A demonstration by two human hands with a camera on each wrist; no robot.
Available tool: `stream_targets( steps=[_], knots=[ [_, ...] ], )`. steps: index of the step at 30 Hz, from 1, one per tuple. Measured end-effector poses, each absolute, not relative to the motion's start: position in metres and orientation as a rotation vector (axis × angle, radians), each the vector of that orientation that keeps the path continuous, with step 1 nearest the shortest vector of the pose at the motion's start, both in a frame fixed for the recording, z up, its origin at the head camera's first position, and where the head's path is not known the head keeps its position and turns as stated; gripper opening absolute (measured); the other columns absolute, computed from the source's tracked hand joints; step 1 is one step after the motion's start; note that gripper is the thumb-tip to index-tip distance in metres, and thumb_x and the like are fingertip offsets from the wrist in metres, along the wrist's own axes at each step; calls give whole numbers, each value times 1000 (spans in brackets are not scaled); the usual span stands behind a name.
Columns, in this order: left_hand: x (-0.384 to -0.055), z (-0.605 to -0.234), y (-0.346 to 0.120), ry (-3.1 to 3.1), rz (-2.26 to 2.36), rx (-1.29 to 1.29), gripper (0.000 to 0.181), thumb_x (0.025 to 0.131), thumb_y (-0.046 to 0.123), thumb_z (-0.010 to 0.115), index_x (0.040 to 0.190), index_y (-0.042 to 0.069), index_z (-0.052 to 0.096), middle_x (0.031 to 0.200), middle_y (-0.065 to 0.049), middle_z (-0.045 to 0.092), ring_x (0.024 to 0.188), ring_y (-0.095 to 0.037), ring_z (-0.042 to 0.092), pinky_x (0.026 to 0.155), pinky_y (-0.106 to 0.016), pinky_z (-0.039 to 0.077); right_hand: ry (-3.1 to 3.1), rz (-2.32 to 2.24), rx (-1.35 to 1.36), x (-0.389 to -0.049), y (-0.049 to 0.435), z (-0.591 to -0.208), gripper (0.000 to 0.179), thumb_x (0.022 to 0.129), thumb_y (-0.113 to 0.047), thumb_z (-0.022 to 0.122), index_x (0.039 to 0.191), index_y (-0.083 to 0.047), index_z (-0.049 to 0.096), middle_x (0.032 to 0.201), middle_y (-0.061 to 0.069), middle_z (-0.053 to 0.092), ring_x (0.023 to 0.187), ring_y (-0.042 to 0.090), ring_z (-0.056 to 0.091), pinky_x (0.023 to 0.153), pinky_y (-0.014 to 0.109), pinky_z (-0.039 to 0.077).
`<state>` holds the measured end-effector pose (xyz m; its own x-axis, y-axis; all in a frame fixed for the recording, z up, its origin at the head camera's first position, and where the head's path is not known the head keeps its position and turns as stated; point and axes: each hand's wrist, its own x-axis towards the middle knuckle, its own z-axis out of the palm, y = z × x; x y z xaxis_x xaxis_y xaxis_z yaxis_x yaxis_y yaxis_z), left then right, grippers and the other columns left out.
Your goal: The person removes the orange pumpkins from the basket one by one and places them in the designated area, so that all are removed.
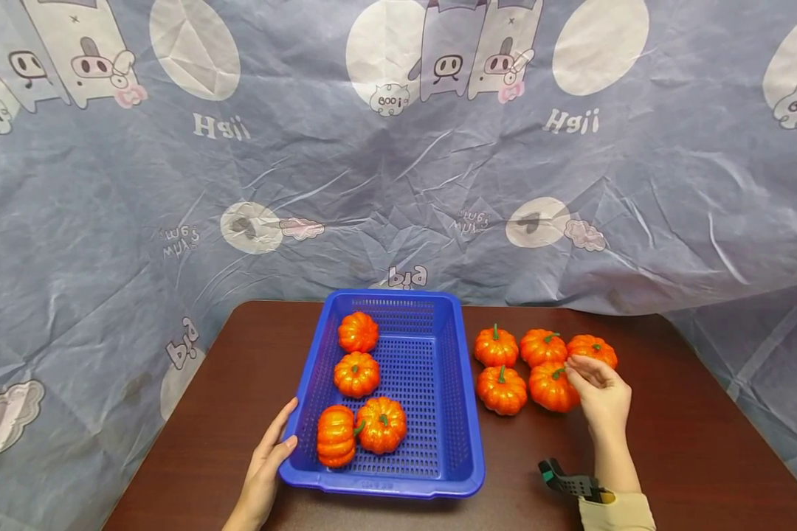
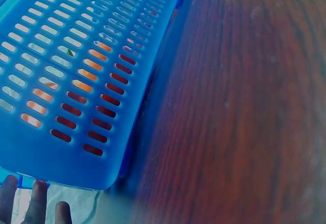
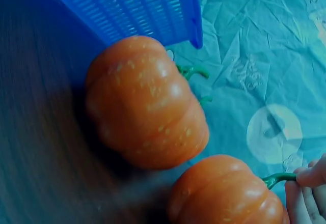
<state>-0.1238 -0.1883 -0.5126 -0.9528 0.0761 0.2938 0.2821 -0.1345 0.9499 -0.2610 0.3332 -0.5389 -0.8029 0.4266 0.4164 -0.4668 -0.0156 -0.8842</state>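
Observation:
My left hand point(image 1: 262, 472) touches the left rim of a blue plastic basket point(image 1: 471, 413) with fairly straight fingers; in the left wrist view its fingertips point(image 2: 38, 196) show right at the rim. Inside the basket, several small orange pumpkins lie along the left side, one of them a pumpkin on its side point(image 1: 336, 436). To the right of the basket, my right hand point(image 1: 601, 387) pinches the green stem point(image 3: 277, 178) of a pumpkin point(image 1: 553, 387) between thumb and finger. That pumpkin is the front right one of a group.
Beside the held pumpkin sits another pumpkin point(image 1: 501, 391), near the basket's right wall. Behind these two are a left pumpkin point(image 1: 495, 348), a middle pumpkin point(image 1: 541, 348) and a right pumpkin point(image 1: 594, 349). A printed grey-blue cloth point(image 1: 372, 192) hangs behind the dark wooden table point(image 1: 691, 435).

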Motion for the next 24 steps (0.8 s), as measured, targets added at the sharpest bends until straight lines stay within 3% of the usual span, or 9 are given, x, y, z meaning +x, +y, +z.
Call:
stream_targets(
  steps=[9,19,24],
  knots=[
    [-125,-515,-190,-1976,-2231,-440,51,98,7,38,147,4,26,149,-5,32,129,-6,37,100,-17,33,-1673,2041,-65,-234,321,-510,38,76,8,72,110,16,59,88,-1,72,81,9,68,71,20,52],
    [-124,-515,-191,-1976,-2244,-437,51,98,6,38,147,3,26,148,-2,33,128,-6,39,99,-18,34,-1827,1909,-163,-255,346,-541,49,71,-10,82,113,7,63,93,-1,71,83,7,67,69,16,51],
    [-124,-514,-189,-1975,-2239,-419,51,98,7,39,147,3,27,147,-5,34,126,-7,40,98,-18,36,-1843,1817,-98,-243,326,-505,44,74,-4,78,112,10,61,91,-4,70,80,3,66,68,13,50]
  ],
)
